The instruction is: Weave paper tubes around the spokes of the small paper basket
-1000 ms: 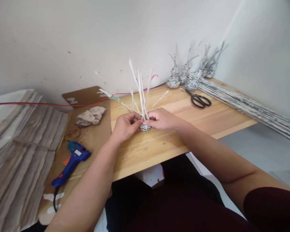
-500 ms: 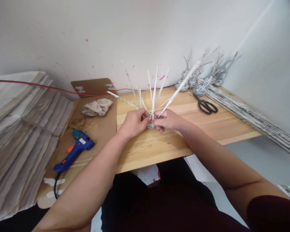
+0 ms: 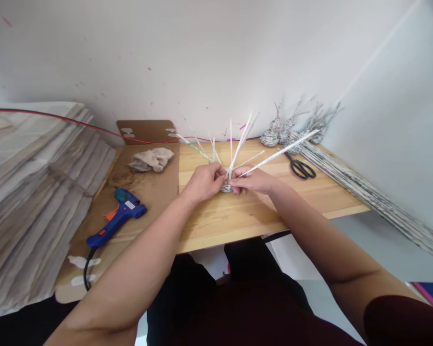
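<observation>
A small round woven piece of rolled paper (image 3: 226, 188) sits low between my hands at the middle of the wooden board, partly hidden by my fingers. Several white paper tubes (image 3: 240, 143) fan up and outward from it. My left hand (image 3: 205, 182) is closed on its left side, thumb and fingers pinching near the base of the tubes. My right hand (image 3: 254, 180) is closed at the other side, pinching a long paper tube (image 3: 283, 150) that slants up to the right. The fingertips of both hands nearly meet.
Left, a blue glue gun (image 3: 116, 218) and a crumpled cloth (image 3: 151, 159) lie on cardboard (image 3: 159, 192), beside stacked paper (image 3: 32, 206). Right are black scissors (image 3: 303, 169), a bundle of paper tubes (image 3: 364, 194) and several woven paper pieces (image 3: 270, 138) against the wall.
The long tube at my right hand has swung down from a steep slant to a flatter one pointing right. Both hands stay at the woven piece. The camera view has shifted slightly.
</observation>
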The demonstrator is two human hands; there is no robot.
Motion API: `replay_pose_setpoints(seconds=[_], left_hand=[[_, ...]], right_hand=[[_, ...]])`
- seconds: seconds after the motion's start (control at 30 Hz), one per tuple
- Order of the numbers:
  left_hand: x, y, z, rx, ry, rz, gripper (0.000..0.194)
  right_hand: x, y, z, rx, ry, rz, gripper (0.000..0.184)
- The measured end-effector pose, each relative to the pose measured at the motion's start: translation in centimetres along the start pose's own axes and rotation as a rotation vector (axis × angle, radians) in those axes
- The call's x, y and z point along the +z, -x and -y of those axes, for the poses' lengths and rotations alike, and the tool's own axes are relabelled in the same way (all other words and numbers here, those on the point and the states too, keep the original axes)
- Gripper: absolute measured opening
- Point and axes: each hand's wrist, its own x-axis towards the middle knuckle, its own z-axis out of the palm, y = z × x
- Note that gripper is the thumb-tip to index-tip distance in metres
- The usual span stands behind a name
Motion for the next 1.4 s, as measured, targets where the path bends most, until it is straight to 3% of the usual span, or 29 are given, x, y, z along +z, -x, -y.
replay_pose_setpoints(seconds=[0.2, 0.37, 0.6, 0.87, 1.13, 1.4], left_hand=[[-0.3, -0.2, 0.3, -0.021, -0.032, -0.097, 0.009], [-0.9, -0.5, 0.8, -0.093, -0.119, -0.166, 0.009], [-0.8, -0.7, 1.3, -0.143, 0.043, -0.147, 0.013], [-0.9, -0.9, 1.4, -0.229, 0.238, -0.121, 0.023], [-0.9, -0.7, 1.8, -0.178, 0.317, -0.196, 0.041], [-3.5, 0.2, 0.3, -0.146, 0.314, -0.587, 0.031]], right_hand=[[0.1, -1.6, 1.9, 0.041, 0.097, -0.024, 0.023], [0.7, -3.4, 1.6, 0.044, 0.117, -0.055, 0.021], [1.0, -3.5, -0.2, -0.045, -0.063, -0.052, 0.029], [0.6, -3.7, -0.6, -0.066, -0.04, -0.037, 0.022], [0.4, -3.1, 0.1, -0.053, 0.022, 0.02, 0.016], [0.4, -3.8, -0.7, -0.091, -0.038, -0.029, 0.02]])
